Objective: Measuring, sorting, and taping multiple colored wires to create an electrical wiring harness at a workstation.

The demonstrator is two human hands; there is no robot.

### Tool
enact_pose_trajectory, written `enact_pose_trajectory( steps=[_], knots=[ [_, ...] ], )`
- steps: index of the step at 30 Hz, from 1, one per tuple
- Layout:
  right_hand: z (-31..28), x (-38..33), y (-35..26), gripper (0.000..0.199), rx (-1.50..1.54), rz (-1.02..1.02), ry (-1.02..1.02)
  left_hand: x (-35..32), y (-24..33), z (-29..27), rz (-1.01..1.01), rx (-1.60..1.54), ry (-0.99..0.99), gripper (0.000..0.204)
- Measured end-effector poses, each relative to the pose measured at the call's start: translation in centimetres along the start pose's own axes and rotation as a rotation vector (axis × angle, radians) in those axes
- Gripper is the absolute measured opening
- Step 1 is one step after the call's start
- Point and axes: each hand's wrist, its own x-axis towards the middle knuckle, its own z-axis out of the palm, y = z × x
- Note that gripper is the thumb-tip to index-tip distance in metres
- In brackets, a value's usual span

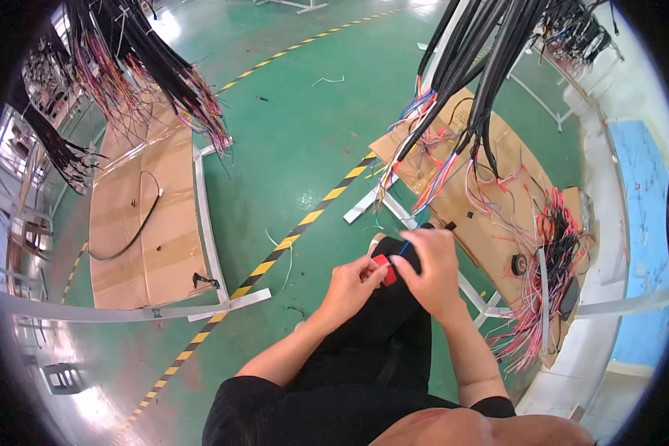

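Above my lap, my left hand (354,287) pinches a small red block-shaped piece (386,270) between thumb and fingertips. It may be a plastic connector, but its kind is too small to make out. Close against it on the right, my right hand (432,269) has its thumb and fingers closed around a thin blue wire (406,248), which runs by the red piece. Whether the wire's end sits in the piece cannot be seen. Just beyond my hands hang thick black-sheathed cables (464,89), their stripped ends fanning into red, blue, white and yellow wires (438,178).
A cardboard-covered stand (520,160) at the right carries a heap of red and black wires (557,245) and a roll of black tape (519,264). Another cardboard-topped stand (149,245) with a black cable is at left, below hanging wire bundles (152,59). Striped tape (290,238) crosses the floor.
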Motion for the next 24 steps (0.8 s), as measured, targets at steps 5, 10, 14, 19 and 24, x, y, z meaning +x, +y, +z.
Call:
enact_pose_trajectory(
  steps=[5,10,14,19,24],
  knots=[
    [5.2,3.8,0.2,0.027,-0.808,-0.163,-0.662,0.3,-1.8,2.2,-0.006,-0.041,0.095,0.010],
    [6.9,5.6,0.2,0.017,-0.842,-0.233,-0.881,1.1,-2.6,2.7,-0.108,-0.181,0.122,0.012],
    [7.8,5.0,-0.7,0.014,-0.782,-0.240,-0.854,1.7,-4.5,2.1,-0.285,-0.469,0.108,0.016],
    [10.2,2.7,0.6,0.011,-0.700,-0.163,-0.803,1.3,-5.9,2.1,-0.541,-0.897,0.038,0.017],
    [9.2,2.9,-0.7,0.017,-0.580,0.023,-0.797,0.2,-6.0,2.4,-0.508,-0.963,0.034,0.016]
  ],
)
